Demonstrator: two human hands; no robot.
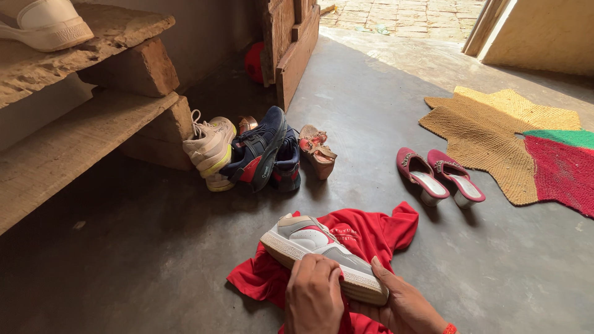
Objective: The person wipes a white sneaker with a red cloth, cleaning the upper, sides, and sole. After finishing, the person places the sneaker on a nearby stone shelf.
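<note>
White-and-grey sneaker [322,255] lying on its side, atop crumpled red shirt [371,232]

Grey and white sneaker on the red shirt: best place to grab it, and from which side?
Probably mid-body, pinching sole edge and upper together, coming from the near side. The sneaker lies tilted on the red shirt, sole edge facing the person. The left hand already wraps its heel end from above; the right hand supports it underneath. The toe end, pointing away, is free.

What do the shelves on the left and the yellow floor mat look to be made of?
The shelves look like rough stone slabs, matt, with chipped, uneven edges, propped on stone blocks. The yellow mat looks like woven or knitted coarse yarn, judging by its ribbed texture; the exact fibre is unclear.
</note>
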